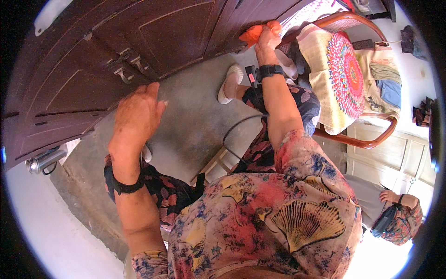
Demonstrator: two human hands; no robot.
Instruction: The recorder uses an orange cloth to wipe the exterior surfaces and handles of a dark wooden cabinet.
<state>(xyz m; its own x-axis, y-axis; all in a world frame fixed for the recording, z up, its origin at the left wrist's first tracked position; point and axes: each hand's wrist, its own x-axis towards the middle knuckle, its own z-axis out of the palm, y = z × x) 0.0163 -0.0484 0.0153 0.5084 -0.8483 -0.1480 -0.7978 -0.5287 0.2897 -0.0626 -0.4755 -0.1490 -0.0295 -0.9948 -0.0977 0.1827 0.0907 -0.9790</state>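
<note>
A dark brown wooden cabinet (174, 38) with paneled doors stretches across the upper left. My right hand (268, 42) grips a bunched orange cloth (251, 35) against the cabinet's right end. My left hand (139, 115) is close to the lower front of the cabinet, below its metal latches (130, 66). Its thumb stands apart from loosely bent fingers, and nothing shows in it. The palm is hidden, and whether the fingertips touch the wood I cannot tell. Both wrists wear black straps.
On the right stands a wooden armchair (379, 141), draped with a cream towel (313, 80) and a round multicolored mat (348, 75). A steel flask (47, 161) is at the lower left. A black cable (228, 134) hangs near my knee. Another person (400, 219) is at the lower right.
</note>
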